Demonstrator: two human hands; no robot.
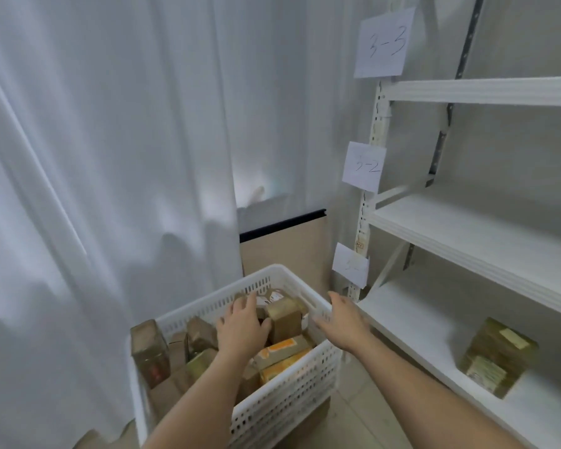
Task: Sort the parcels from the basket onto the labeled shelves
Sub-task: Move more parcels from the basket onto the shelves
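While the left hand (243, 328) reaches, fingers loosely spread, onto parcels (284, 319) at the basket (292, 384) far end, right hand (344, 325) spread empty over its right rim, read label before shelving.

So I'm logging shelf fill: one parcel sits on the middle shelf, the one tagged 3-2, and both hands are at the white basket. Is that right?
Not quite. The head view shows the parcel on the bottom shelf, below the shelf tagged 3-2. The rest holds: the left hand and right hand are at the white basket.
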